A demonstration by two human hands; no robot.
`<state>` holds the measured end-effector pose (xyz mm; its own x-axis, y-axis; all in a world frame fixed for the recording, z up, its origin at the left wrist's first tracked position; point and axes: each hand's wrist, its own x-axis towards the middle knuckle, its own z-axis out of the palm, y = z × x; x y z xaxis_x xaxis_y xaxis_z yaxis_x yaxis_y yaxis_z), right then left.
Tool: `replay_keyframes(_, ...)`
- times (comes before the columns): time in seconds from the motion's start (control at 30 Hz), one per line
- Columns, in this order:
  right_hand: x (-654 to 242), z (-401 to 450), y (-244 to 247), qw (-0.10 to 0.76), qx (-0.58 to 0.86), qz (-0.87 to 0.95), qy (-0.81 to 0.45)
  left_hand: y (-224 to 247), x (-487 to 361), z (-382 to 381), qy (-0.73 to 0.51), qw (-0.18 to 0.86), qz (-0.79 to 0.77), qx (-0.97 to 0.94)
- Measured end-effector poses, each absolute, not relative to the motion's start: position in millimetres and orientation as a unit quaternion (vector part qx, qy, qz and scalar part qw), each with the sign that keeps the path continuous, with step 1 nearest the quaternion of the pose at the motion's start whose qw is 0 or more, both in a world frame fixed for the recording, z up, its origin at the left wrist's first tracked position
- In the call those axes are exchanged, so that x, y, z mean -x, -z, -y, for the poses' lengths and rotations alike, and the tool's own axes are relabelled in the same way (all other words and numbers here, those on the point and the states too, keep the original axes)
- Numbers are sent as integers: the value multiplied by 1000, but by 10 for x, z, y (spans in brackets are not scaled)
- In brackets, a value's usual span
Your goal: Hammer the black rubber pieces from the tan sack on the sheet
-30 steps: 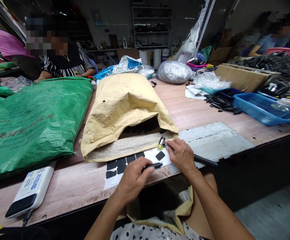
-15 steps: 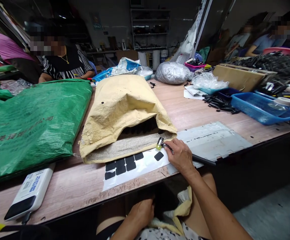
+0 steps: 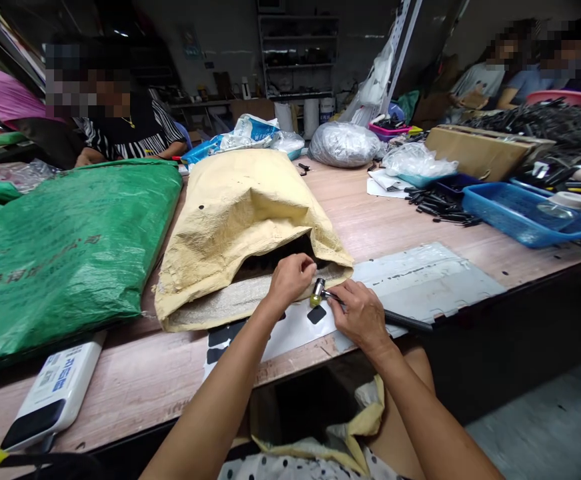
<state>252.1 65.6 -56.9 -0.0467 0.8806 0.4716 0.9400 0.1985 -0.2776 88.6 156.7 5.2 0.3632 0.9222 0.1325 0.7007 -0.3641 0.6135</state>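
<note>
A small hammer (image 3: 318,291) with a metal head, a yellowish face and a black grip is held in my right hand (image 3: 361,312), its fingers wrapped round the handle. The hammer head is over a white sheet (image 3: 295,328) bearing black rounded-square pads (image 3: 316,315). My left hand (image 3: 291,277) is at the mouth of a yellow woven sack (image 3: 250,193). Its fingers are curled together, and whatever they may hold is hidden. Dark pieces show inside the sack's opening. My left forearm covers part of the sheet and its pads.
A green sack (image 3: 70,233) and a white power bank (image 3: 55,387) are to the left. A grey plate (image 3: 430,280) is at the table edge on the right. Behind it are black parts (image 3: 443,205) and a blue basket (image 3: 520,213). Co-workers sit across the table and at far right.
My left hand has risen from my lap to the sack's mouth. My right hand and the hammer have stayed in nearly the same place.
</note>
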Motion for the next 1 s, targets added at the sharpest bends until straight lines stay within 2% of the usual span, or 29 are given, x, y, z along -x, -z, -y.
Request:
replay_keyframes(0.17,-2521,-654,554,284,628,724,41,172,-1234,-1953,-184,210,-554,-784)
replay_keyframes(0.37,-2525,-656,552,287,632,719,36,88,-991,-1767,-170,190,-548,-796)
replay_keyframes(0.5,-2528,-656,551,283,634,718,39,20,-485,-1404,-217,182,-544,-790)
replay_keyframes(0.63,-2524,-656,550,284,632,720,41,157,-118,-1005,-275,225,-526,-773)
replay_keyframes(0.8,-2530,-652,578,281,633,720,49,395,-60,-785,-294,261,-497,-774)
replay_keyframes(1.0,-2566,-661,563,295,599,741,66,440,-75,-816,-308,268,-494,-768)
